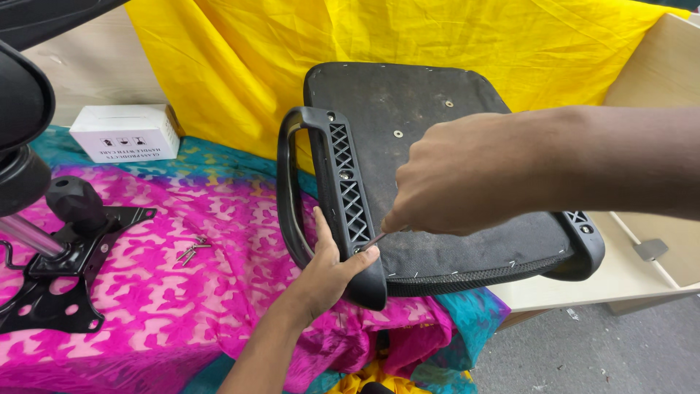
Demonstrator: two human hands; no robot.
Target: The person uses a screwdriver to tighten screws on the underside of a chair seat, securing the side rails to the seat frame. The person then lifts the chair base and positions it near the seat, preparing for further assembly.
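An upturned black office chair seat (408,109) lies on the table, its dusty underside facing up. A black plastic armrest (343,182) with a lattice bracket stands against its left edge. My left hand (332,266) grips the armrest's lower end from below. My right hand (456,179) reaches in from the right, closed on a thin metal tool (373,239) whose tip sits at the bracket's lower end. A second armrest (583,248) shows at the seat's right edge.
A black metal chair mechanism plate (62,273) with a gas cylinder (25,237) lies at left on the pink patterned cloth (219,292). Several loose screws (192,250) lie beside it. A white cardboard box (127,131) stands behind. Yellow cloth (437,36) hangs at back.
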